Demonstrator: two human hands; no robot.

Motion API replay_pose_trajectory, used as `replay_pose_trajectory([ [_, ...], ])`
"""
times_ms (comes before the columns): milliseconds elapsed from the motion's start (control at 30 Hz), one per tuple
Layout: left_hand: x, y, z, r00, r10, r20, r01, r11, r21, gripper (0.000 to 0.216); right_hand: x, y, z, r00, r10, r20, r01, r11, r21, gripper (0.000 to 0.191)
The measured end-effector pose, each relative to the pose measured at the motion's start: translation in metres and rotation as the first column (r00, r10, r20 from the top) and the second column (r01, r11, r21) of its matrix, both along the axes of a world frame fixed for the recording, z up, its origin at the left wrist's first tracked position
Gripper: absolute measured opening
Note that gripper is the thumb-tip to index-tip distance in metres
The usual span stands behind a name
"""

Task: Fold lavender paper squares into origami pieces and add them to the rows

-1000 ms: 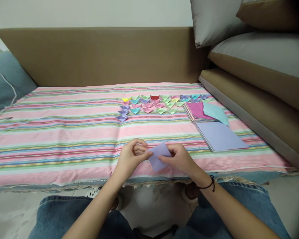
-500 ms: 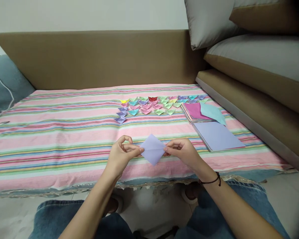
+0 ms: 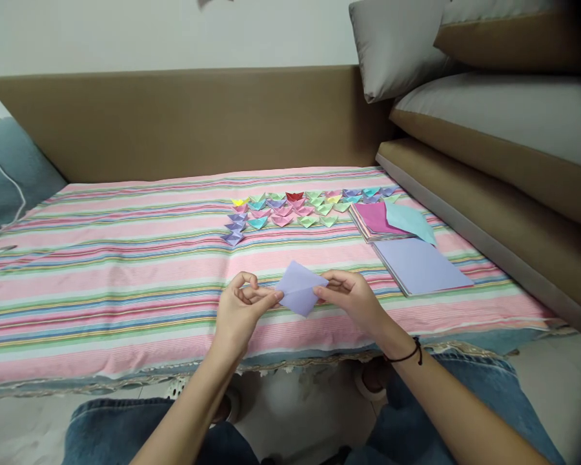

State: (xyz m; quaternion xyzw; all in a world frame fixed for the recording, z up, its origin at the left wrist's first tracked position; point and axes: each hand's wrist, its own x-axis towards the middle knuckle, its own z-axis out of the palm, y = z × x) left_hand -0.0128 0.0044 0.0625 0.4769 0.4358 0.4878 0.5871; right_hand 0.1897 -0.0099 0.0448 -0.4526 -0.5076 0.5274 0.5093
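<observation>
A small lilac sheet of paper [image 3: 299, 289], creased across the middle, hangs between my two hands just above the striped cloth. My left hand [image 3: 239, 310] pinches its left corner with thumb and fingertips. My right hand [image 3: 351, 297], with a black band on the wrist, pinches the right corner. Further out on the cloth lie several small folded paper boats [image 3: 290, 206] in many colours, set in rows.
The striped pink cloth [image 3: 126, 258] covers a low surface. Two stacks of square paper sit at the right: a lilac stack [image 3: 419, 265] and a mixed stack [image 3: 385, 219] topped with magenta and light blue. Brown and grey cushions [image 3: 489, 129] rise behind and right. My jeans-clad knees show below.
The paper was folded and gripped close between both hands; it has since been opened into a diamond held by its side corners. Over the last half second the hands drew slightly closer together.
</observation>
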Motion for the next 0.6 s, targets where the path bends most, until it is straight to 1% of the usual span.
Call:
replay_pose_trajectory([
  [100,0.006,-0.004,-0.003,1.000,-0.016,0.017,0.016,1.000,-0.010,0.043,-0.005,0.000,-0.002,0.997,0.001,-0.073,-0.005,0.998,-0.055,0.024],
  [233,0.013,-0.008,-0.003,0.998,-0.053,0.027,0.054,0.998,-0.045,0.045,-0.010,-0.002,-0.003,0.991,-0.075,-0.114,0.066,0.994,-0.084,0.024],
  [367,0.016,-0.011,-0.007,0.984,-0.175,-0.015,0.173,0.981,-0.090,0.046,-0.012,-0.004,-0.005,0.979,-0.139,-0.148,0.125,0.987,-0.098,0.025],
  [433,0.017,-0.011,-0.011,0.966,-0.253,-0.051,0.248,0.964,-0.098,0.044,-0.012,-0.004,-0.005,0.984,-0.120,-0.131,0.112,0.991,-0.071,0.024],
  [500,0.017,-0.011,-0.013,0.945,-0.316,-0.081,0.308,0.947,-0.095,0.042,-0.012,-0.004,-0.005,0.994,-0.075,-0.078,0.073,0.997,-0.027,0.022],
  [533,0.017,-0.010,-0.014,0.941,-0.328,-0.089,0.321,0.944,-0.082,0.041,-0.012,-0.004,-0.005,0.998,-0.047,-0.042,0.046,0.999,-0.007,0.022],
  [600,0.017,-0.010,-0.013,0.946,-0.305,-0.111,0.303,0.952,-0.037,0.034,-0.012,-0.005,-0.004,0.999,0.014,0.041,-0.015,1.000,0.026,0.022],
])
